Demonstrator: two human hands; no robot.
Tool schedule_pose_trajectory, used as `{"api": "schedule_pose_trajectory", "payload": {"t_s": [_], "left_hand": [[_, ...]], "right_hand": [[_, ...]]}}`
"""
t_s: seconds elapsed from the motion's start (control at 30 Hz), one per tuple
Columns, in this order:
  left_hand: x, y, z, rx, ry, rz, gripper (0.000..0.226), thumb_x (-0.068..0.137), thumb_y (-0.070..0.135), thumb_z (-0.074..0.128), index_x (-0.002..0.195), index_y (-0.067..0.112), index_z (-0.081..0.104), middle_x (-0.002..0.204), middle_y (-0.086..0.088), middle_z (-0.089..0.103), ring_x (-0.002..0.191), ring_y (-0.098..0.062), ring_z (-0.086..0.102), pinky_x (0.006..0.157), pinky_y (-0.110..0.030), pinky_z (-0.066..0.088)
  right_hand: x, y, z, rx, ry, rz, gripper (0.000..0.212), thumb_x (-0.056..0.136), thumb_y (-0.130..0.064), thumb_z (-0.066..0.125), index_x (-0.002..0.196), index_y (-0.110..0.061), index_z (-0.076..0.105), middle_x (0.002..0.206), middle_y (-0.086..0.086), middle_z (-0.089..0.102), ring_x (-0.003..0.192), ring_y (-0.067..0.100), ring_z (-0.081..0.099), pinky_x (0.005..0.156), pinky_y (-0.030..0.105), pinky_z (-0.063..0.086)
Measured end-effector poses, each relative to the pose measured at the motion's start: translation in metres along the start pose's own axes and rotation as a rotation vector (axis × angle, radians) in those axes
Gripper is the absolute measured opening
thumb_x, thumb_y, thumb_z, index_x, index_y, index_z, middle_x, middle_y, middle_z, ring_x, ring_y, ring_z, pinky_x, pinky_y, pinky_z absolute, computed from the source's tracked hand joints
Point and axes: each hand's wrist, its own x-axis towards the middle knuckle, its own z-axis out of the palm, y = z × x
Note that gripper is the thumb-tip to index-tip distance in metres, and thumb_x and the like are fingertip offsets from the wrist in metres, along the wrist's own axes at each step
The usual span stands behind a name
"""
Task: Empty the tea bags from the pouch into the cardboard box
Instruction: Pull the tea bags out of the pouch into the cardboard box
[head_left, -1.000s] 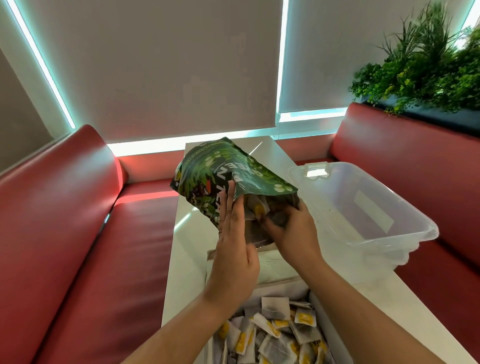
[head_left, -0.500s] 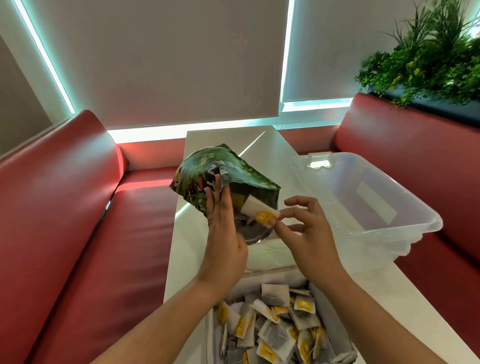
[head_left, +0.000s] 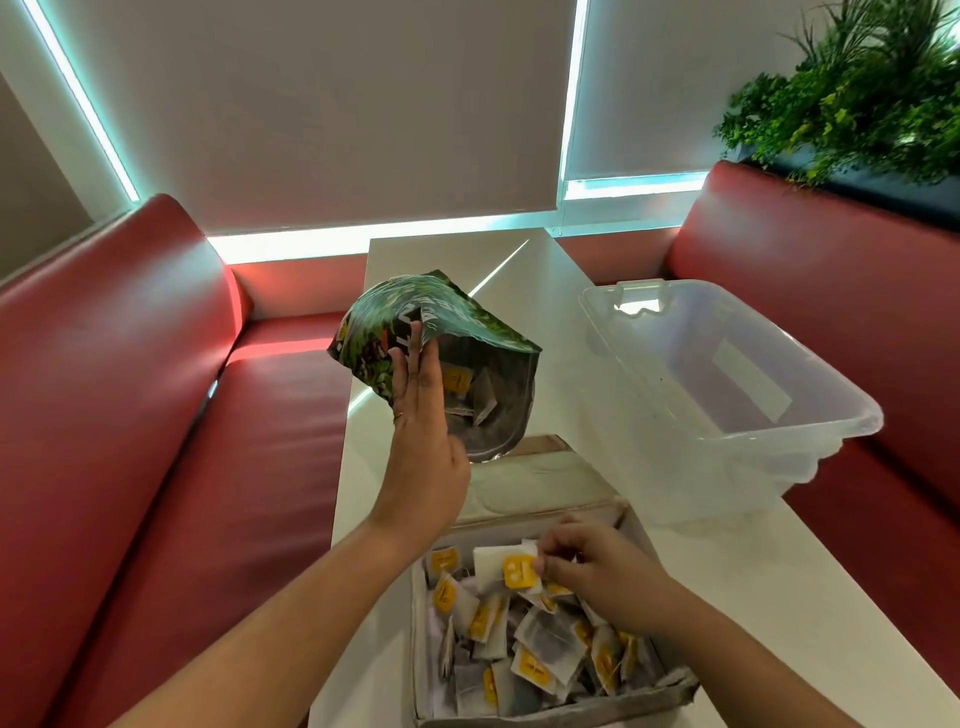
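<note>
My left hand (head_left: 423, 441) grips the green printed pouch (head_left: 441, 322) above the table, its open mouth turned toward me. A few tea bags (head_left: 470, 392) show inside the pouch. Below, the cardboard box (head_left: 566, 714) at the near edge holds several white tea bags with yellow tags. My right hand (head_left: 597, 564) is down in the box, fingers pinched on one tea bag (head_left: 511, 569) with a yellow tag.
A clear plastic bin (head_left: 810, 415) stands on the right side of the white table (head_left: 447, 254). The box's opened flap (head_left: 540, 480) lies beyond the box. Red padded benches (head_left: 156, 467) flank the table; a green plant (head_left: 862, 93) sits at back right.
My right hand drew a tea bag out of the pouch and brought it down into the box. The left hand kept its hold on the pouch.
</note>
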Motion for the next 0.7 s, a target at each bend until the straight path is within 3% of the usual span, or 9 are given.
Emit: {"api": "schedule_pose_trajectory", "payload": {"t_s": [0.1,0.2,0.3,0.47,0.6,0.7], "left_hand": [[-0.001,0.001,0.000,-0.008,-0.004,-0.011,0.096,0.080,-0.017,0.038,0.143,0.035,-0.011,0.147,0.024,-0.020,0.145,-0.013,-0.014,0.104,0.001,-0.004],[-0.003,0.000,0.000,-0.015,-0.007,-0.015,0.095,0.080,-0.017,0.037,0.143,0.035,-0.010,0.144,0.027,-0.022,0.145,-0.013,-0.013,0.103,0.003,-0.002],[-0.003,0.000,0.000,-0.020,-0.012,-0.021,0.095,0.081,-0.016,0.038,0.143,0.036,-0.010,0.145,0.026,-0.021,0.145,-0.013,-0.012,0.101,0.005,0.003],[-0.002,-0.002,0.000,-0.026,-0.011,-0.024,0.095,0.080,-0.017,0.038,0.147,0.033,-0.008,0.146,0.027,-0.019,0.145,-0.013,-0.012,0.104,0.003,0.001],[-0.001,0.002,-0.001,-0.035,-0.004,-0.032,0.093,0.081,-0.016,0.038,0.146,0.034,-0.007,0.145,0.027,-0.018,0.146,-0.014,-0.011,0.106,0.000,0.003],[0.000,0.008,-0.001,-0.048,-0.013,-0.014,0.095,0.081,-0.015,0.038,0.145,0.037,-0.008,0.140,0.036,-0.021,0.145,-0.010,-0.011,0.116,-0.021,0.011]], "right_hand": [[0.001,0.003,0.000,0.032,-0.089,0.048,0.017,0.090,-0.030,0.060,0.082,-0.017,0.067,0.087,-0.008,0.048,0.072,0.001,0.049,0.068,0.016,0.041],[0.000,0.002,0.003,-0.097,-0.172,0.030,0.012,0.090,-0.031,0.060,0.098,-0.026,0.068,0.097,-0.009,0.046,0.082,0.002,0.051,0.076,0.017,0.044],[0.000,-0.004,0.001,-0.154,0.025,-0.037,0.024,0.092,-0.028,0.056,0.116,-0.030,0.061,0.098,-0.013,0.045,0.082,-0.001,0.050,0.071,0.010,0.040],[0.005,-0.029,-0.013,-0.102,0.372,-0.346,0.025,0.091,-0.007,0.055,0.109,-0.022,0.065,0.100,-0.008,0.057,0.092,0.002,0.056,0.077,0.011,0.045],[0.017,-0.053,-0.022,-0.241,0.478,-0.523,0.031,0.090,-0.003,0.054,0.115,-0.018,0.064,0.114,-0.004,0.061,0.101,0.010,0.059,0.085,0.021,0.049],[0.031,-0.065,-0.024,-0.477,0.442,-0.587,0.035,0.086,-0.001,0.058,0.119,-0.012,0.062,0.120,0.005,0.062,0.105,0.020,0.061,0.084,0.031,0.055]]}}
